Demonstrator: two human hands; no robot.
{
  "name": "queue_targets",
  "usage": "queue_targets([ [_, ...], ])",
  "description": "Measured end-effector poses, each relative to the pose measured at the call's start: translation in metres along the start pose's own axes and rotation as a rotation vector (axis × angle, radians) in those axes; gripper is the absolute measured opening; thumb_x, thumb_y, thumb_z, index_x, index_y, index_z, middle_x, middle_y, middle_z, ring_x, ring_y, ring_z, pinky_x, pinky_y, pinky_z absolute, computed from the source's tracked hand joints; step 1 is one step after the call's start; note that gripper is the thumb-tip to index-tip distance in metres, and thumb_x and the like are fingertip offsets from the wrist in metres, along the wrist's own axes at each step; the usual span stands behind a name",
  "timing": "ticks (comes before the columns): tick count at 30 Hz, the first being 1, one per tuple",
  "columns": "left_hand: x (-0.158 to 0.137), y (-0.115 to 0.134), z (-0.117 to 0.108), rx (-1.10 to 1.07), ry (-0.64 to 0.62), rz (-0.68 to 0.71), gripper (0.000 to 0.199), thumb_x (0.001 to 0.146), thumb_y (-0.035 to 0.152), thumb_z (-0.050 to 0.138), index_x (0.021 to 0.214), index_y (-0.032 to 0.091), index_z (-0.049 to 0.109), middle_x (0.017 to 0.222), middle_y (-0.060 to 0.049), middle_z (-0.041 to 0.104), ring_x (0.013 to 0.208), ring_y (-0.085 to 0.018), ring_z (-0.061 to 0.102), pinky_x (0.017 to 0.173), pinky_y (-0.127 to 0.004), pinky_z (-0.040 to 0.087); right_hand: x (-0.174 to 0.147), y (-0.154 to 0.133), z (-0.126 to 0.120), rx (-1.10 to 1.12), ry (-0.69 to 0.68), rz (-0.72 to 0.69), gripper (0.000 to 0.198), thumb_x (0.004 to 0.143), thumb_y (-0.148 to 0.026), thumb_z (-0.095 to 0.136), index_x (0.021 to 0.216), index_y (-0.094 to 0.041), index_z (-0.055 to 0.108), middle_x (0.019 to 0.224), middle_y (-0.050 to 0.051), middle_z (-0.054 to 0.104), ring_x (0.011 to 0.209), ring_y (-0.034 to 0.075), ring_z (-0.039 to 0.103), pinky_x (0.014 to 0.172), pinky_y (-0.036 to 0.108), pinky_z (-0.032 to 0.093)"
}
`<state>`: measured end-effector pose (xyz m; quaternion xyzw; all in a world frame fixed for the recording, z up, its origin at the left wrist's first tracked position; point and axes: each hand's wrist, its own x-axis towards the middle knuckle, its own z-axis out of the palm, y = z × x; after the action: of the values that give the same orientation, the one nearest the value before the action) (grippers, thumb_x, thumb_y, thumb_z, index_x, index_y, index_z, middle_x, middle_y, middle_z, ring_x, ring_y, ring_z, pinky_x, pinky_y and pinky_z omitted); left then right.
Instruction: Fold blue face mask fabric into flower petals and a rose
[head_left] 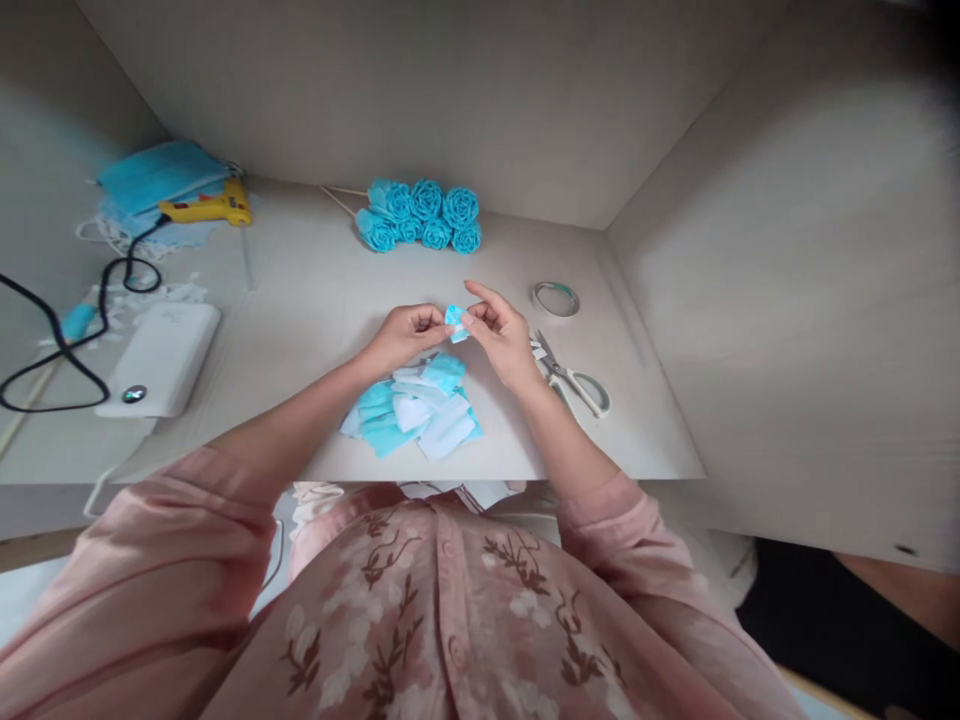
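In the head view, a small piece of blue and white mask-like fabric (455,322) is held up between the two hands, above the middle of the worktop (300,262). The left hand (411,332) pinches its left edge with thumb and fingertips; the right hand (501,328) has its thumb on the opposite side, with the index finger raised clear. Each grip is narrow, closed on the piece; how the fingertips meet behind it is hidden.

The piece looks very light, soft and limp, likely to crease or slip out of its folds under a loose hold. It seems best taken by the white lower edge, leaving the blue upper part uncrushed.

Just nearer the body, a loose pile of blue and white fabric pieces (420,410) lies between the forearms. The scissors (574,380) lie beside the right forearm, which partly covers them, so they crowd that side; a roll of tape (556,299) lies beyond them. Blue fabric roses (424,215) on sticks rest well past the hands. On the left, apart from the hands, are a white power bank (161,360), a black cable (105,305) and a yellow glue gun (210,206) on stacked masks (159,175).
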<state>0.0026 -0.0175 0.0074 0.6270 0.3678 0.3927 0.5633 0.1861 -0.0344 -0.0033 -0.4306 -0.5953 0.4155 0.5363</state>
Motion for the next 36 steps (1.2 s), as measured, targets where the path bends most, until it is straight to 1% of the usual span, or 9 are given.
queue_targets([
  [4, 0.0, 0.002, -0.003, -0.042, -0.011, 0.02, 0.049, 0.082, 0.062, 0.064, 0.072, 0.014, 0.062, 0.066, -0.001, 0.06, 0.059, -0.009, 0.051, 0.059, -0.022, 0.04, 0.0, 0.001, -0.001, 0.024, 0.04, 0.007, 0.063, 0.08, -0.053, 0.074, 0.134, -0.022, 0.061, 0.083, -0.002, 0.063, 0.075, 0.013, 0.058, 0.074, 0.027, 0.05],
  [9, 0.001, 0.002, -0.001, -0.051, -0.019, -0.035, 0.042, 0.069, 0.054, 0.078, 0.073, 0.015, 0.064, 0.065, 0.0, 0.062, 0.059, -0.009, 0.051, 0.059, -0.022, 0.041, -0.002, 0.003, 0.003, -0.036, 0.015, 0.014, 0.068, 0.079, -0.057, 0.073, 0.135, -0.022, 0.06, 0.082, -0.002, 0.065, 0.075, 0.013, 0.06, 0.074, 0.028, 0.052],
  [12, 0.002, -0.001, -0.001, -0.038, 0.028, -0.047, 0.035, 0.065, 0.046, 0.079, 0.068, 0.015, 0.063, 0.063, 0.001, 0.061, 0.058, -0.008, 0.05, 0.059, -0.022, 0.04, 0.002, -0.001, -0.003, -0.119, 0.038, -0.011, 0.064, 0.085, -0.061, 0.065, 0.136, -0.023, 0.06, 0.087, 0.001, 0.071, 0.078, 0.015, 0.064, 0.079, 0.031, 0.054],
  [17, 0.005, -0.007, -0.004, -0.077, 0.085, -0.025, 0.03, 0.067, 0.042, 0.076, 0.066, 0.015, 0.061, 0.062, 0.001, 0.062, 0.055, -0.007, 0.049, 0.057, -0.022, 0.038, 0.01, -0.018, -0.053, -0.303, 0.242, -0.113, 0.05, 0.094, -0.057, 0.053, 0.135, -0.028, 0.059, 0.097, 0.004, 0.075, 0.085, 0.015, 0.068, 0.082, 0.033, 0.057],
  [20, 0.005, -0.008, -0.004, -0.096, 0.11, -0.011, 0.027, 0.069, 0.039, 0.075, 0.067, 0.015, 0.062, 0.061, 0.001, 0.061, 0.054, -0.007, 0.049, 0.056, -0.021, 0.038, 0.001, -0.025, -0.089, -0.504, 0.253, -0.061, 0.039, 0.093, -0.046, 0.056, 0.124, -0.025, 0.066, 0.099, 0.005, 0.077, 0.085, 0.017, 0.07, 0.079, 0.034, 0.058],
  [23, 0.005, -0.006, -0.003, -0.099, 0.132, -0.017, 0.024, 0.069, 0.036, 0.074, 0.066, 0.015, 0.061, 0.06, 0.001, 0.061, 0.054, -0.007, 0.049, 0.055, -0.021, 0.037, -0.017, -0.026, -0.106, -0.853, 0.189, 0.036, 0.023, 0.09, -0.03, 0.059, 0.105, -0.022, 0.074, 0.099, 0.006, 0.078, 0.089, 0.02, 0.072, 0.084, 0.038, 0.056],
  [25, 0.004, -0.004, -0.002, -0.099, 0.149, -0.023, 0.023, 0.069, 0.035, 0.073, 0.066, 0.015, 0.061, 0.06, 0.001, 0.061, 0.054, -0.007, 0.049, 0.055, -0.021, 0.038, -0.029, -0.026, -0.105, -1.068, 0.093, 0.107, 0.018, 0.089, -0.022, 0.06, 0.099, -0.021, 0.075, 0.099, 0.007, 0.079, 0.091, 0.022, 0.072, 0.086, 0.037, 0.054],
  [28, 0.004, -0.003, -0.001, -0.103, 0.159, -0.031, 0.022, 0.069, 0.034, 0.073, 0.066, 0.016, 0.061, 0.059, 0.002, 0.061, 0.053, -0.007, 0.049, 0.055, -0.021, 0.038, -0.04, -0.027, -0.093, -1.267, -0.005, 0.173, 0.017, 0.091, -0.021, 0.061, 0.101, -0.02, 0.074, 0.104, 0.009, 0.078, 0.095, 0.022, 0.072, 0.083, 0.033, 0.051],
  [36, 0.004, -0.005, -0.003, -0.105, 0.126, -0.004, 0.026, 0.07, 0.038, 0.074, 0.066, 0.015, 0.062, 0.06, 0.001, 0.06, 0.054, -0.007, 0.049, 0.056, -0.021, 0.038, -0.037, -0.027, -0.074, -1.563, -0.016, 0.227, 0.025, 0.096, -0.024, 0.049, 0.104, -0.018, 0.072, 0.105, 0.012, 0.075, 0.088, 0.023, 0.069, 0.067, 0.031, 0.039],
])
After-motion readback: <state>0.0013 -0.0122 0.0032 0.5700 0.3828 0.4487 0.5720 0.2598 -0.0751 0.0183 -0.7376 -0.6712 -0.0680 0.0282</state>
